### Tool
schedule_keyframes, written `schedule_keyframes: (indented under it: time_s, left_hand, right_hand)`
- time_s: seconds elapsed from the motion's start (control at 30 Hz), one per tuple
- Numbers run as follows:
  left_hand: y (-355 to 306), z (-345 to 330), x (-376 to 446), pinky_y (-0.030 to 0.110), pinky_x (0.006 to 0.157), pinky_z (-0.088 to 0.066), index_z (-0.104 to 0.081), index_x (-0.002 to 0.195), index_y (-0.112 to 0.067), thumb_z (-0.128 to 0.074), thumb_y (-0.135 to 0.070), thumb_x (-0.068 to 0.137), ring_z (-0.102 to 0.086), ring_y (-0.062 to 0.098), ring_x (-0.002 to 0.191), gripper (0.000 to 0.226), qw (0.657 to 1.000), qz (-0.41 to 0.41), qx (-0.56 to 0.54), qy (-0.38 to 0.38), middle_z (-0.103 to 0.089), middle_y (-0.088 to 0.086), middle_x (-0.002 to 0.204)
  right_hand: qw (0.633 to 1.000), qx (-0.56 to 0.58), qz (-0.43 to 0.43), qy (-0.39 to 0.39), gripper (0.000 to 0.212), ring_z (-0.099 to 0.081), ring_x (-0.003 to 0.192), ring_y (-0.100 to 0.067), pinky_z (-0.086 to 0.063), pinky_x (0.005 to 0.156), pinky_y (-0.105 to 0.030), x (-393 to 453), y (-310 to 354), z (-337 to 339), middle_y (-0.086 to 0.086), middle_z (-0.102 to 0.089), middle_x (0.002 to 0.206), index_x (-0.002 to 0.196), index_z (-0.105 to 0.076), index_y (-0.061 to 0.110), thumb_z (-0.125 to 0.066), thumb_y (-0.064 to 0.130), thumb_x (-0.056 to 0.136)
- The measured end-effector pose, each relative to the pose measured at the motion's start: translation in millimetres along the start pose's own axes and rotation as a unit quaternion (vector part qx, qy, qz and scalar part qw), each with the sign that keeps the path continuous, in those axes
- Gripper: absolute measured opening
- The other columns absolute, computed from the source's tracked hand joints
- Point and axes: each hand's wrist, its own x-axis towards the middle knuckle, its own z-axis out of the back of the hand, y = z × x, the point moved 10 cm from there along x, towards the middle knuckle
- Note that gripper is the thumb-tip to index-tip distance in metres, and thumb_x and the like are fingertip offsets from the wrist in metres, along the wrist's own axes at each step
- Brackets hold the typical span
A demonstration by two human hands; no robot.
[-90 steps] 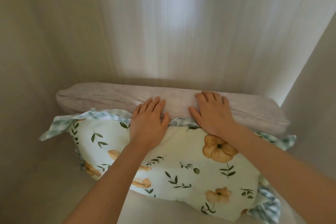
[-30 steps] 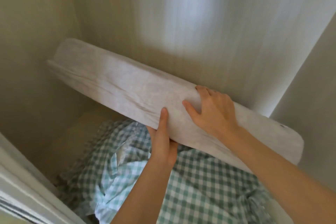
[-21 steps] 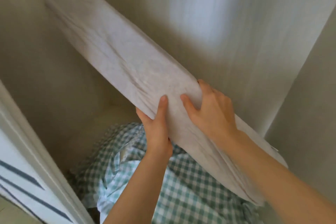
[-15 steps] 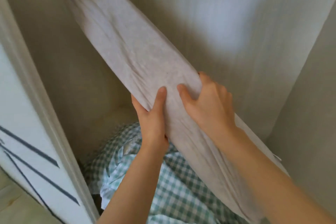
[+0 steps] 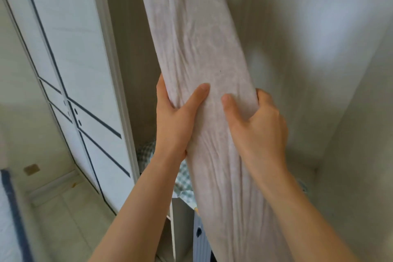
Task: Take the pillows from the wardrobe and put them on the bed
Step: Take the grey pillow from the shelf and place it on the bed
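Grey pillow (image 5: pixel 197 53) stood nearly upright, tilted slightly, in the open wardrobe (image 5: pixel 319 49) bay, its top past the frame edge. Left hand (image 5: pixel 174 121) clasped its left edge, thumb across the front, fingers wrapped behind. Right hand (image 5: pixel 258 121) clasped the right edge likewise, thumb on the front, fabric creased between both grips. Checked pillow (image 5: pixel 184 181) lay low in the bay behind the left forearm. White panelled door (image 5: pixel 70 66) stood to the left.

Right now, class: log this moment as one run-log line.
stage: lifting out of wardrobe | held: grey pillow, near upright | left hand: gripping | right hand: gripping | checked pillow: left inside
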Motion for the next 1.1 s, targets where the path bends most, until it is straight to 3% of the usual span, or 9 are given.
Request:
schedule_keyframes:
  time_s: [0.1,0.2,0.23,0.4,0.57,0.73,0.87,1.0,1.1]
  left_hand:
    - [-23,10,-12,0.03,0.089,-0.057,-0.043,0.137,-0.041,-0.081,-0.041,0.074,-0.064,-0.002,0.108,0.074,1.0,-0.019,0.018,-0.003,-0.062,-0.02,0.125]
    - [-40,25,-20,0.03,0.091,-0.056,-0.043,0.139,-0.041,-0.082,-0.042,0.074,-0.064,-0.002,0.11,0.076,0.999,-0.034,0.042,-0.002,-0.062,-0.02,0.126]
    - [-44,32,-23,0.031,0.092,-0.056,-0.043,0.139,-0.041,-0.082,-0.043,0.073,-0.064,-0.001,0.111,0.076,0.998,-0.035,0.05,-0.003,-0.062,-0.02,0.127]
    - [-64,67,-43,0.024,0.09,-0.056,-0.045,0.138,-0.042,-0.081,-0.044,0.073,-0.063,-0.002,0.112,0.075,0.993,-0.063,0.102,-0.017,-0.063,-0.022,0.126]
    - [-81,94,-84,0.004,0.084,-0.046,-0.042,0.141,-0.045,-0.082,-0.044,0.073,-0.057,-0.012,0.113,0.079,0.98,-0.092,0.169,-0.046,-0.058,-0.031,0.129]
    - [-96,121,-136,-0.002,0.081,-0.041,-0.036,0.145,-0.048,-0.083,-0.041,0.073,-0.052,-0.018,0.115,0.086,0.962,-0.098,0.235,-0.101,-0.054,-0.036,0.128]
    - [-99,125,-181,0.005,0.086,-0.047,-0.035,0.143,-0.053,-0.083,-0.041,0.074,-0.056,-0.015,0.111,0.085,0.937,-0.075,0.318,-0.118,-0.057,-0.04,0.121]
    - [-101,129,-219,0.028,0.096,-0.052,-0.037,0.141,-0.056,-0.08,-0.047,0.074,-0.058,-0.007,0.113,0.08,0.906,-0.039,0.398,-0.137,-0.064,-0.027,0.121]
    - [-111,138,-242,0.033,0.097,-0.052,-0.038,0.141,-0.054,-0.078,-0.048,0.073,-0.06,-0.008,0.11,0.079,0.887,-0.027,0.434,-0.158,-0.066,-0.026,0.12]
  right_hand:
    - [0.999,0.047,-0.016,0.017,0.055,-0.063,0.083,-0.02,-0.045,0.07,-0.029,-11,7,8,0.008,-0.063,0.085,0.111,-0.06,0.016,-0.059,0.061,0.079]
    - [0.995,0.089,-0.023,0.025,0.053,-0.06,0.071,-0.006,-0.044,0.062,-0.011,-26,17,7,0.012,-0.063,0.083,0.11,-0.06,0.016,-0.061,0.06,0.079]
    - [0.994,0.102,-0.029,0.031,0.053,-0.061,0.072,-0.004,-0.046,0.064,-0.011,-32,19,5,0.012,-0.064,0.085,0.111,-0.06,0.017,-0.062,0.059,0.079]
    - [0.978,0.188,-0.068,0.061,0.068,-0.063,0.096,-0.017,-0.053,0.082,-0.042,-68,29,-13,-0.001,-0.062,0.109,0.119,-0.048,0.017,-0.058,0.065,0.073]
    - [0.951,0.264,-0.108,0.123,0.054,-0.059,0.092,-0.01,-0.054,0.079,-0.043,-100,31,-29,0.001,-0.053,0.108,0.099,-0.04,0.025,-0.059,0.067,0.07]
    - [0.886,0.359,-0.15,0.252,0.05,-0.064,0.09,-0.004,-0.056,0.079,-0.038,-140,32,-47,0.009,-0.058,0.106,0.094,-0.039,0.037,-0.061,0.071,0.065]
    - [0.822,0.428,-0.186,0.326,0.048,-0.065,0.084,0.004,-0.056,0.066,-0.022,-179,27,-47,0.013,-0.061,0.105,0.102,-0.041,0.039,-0.064,0.065,0.069]
    - [0.796,0.441,-0.18,0.373,0.058,-0.063,0.092,0.006,-0.056,0.072,-0.024,-215,24,-38,0.019,-0.06,0.109,0.114,-0.04,0.035,-0.061,0.07,0.073]
    - [0.782,0.453,-0.172,0.393,0.067,-0.061,0.101,0.001,-0.057,0.082,-0.029,-237,30,-33,0.013,-0.057,0.121,0.124,-0.038,0.027,-0.061,0.065,0.074]
